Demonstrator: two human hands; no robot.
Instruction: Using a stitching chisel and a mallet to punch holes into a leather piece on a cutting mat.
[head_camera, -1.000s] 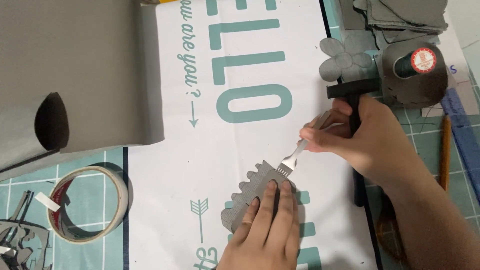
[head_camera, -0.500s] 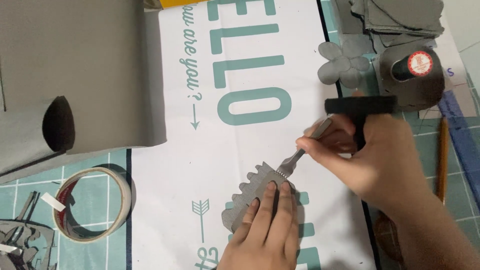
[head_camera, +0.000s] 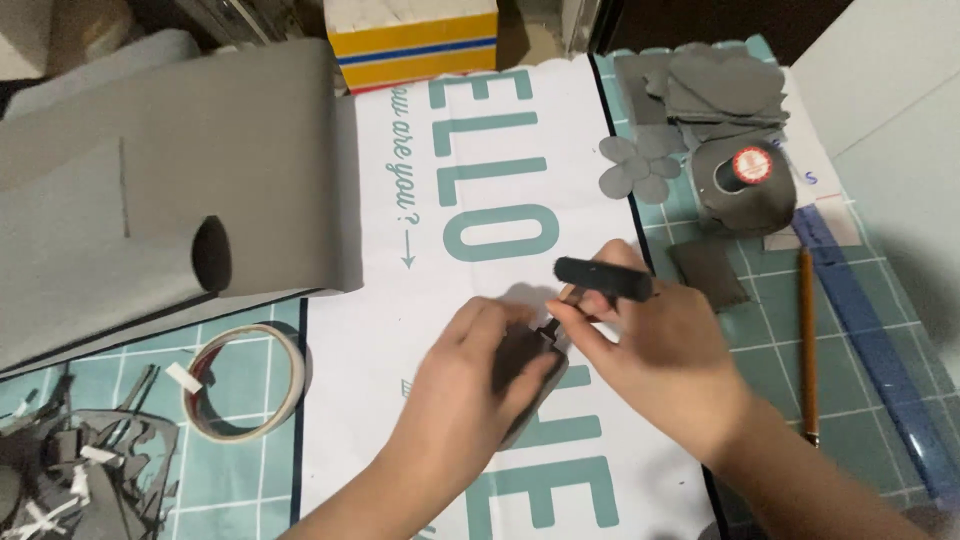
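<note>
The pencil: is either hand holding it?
No, the pencil lies alone on the green cutting mat, right of the right hand.

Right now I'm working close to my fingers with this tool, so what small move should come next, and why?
Probably slide the left hand back along the grey foam piece before pressing on. Its fingertips sit right beside the black-handled tool held by the right hand, whose tip is hidden between them.

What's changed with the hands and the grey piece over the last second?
The left hand has slid up over the grey scalloped piece, now covering most of it. The right hand keeps gripping the black-handled tool, its tip still at the piece. Tape roll, pencil and grey cutouts stayed put.
</note>
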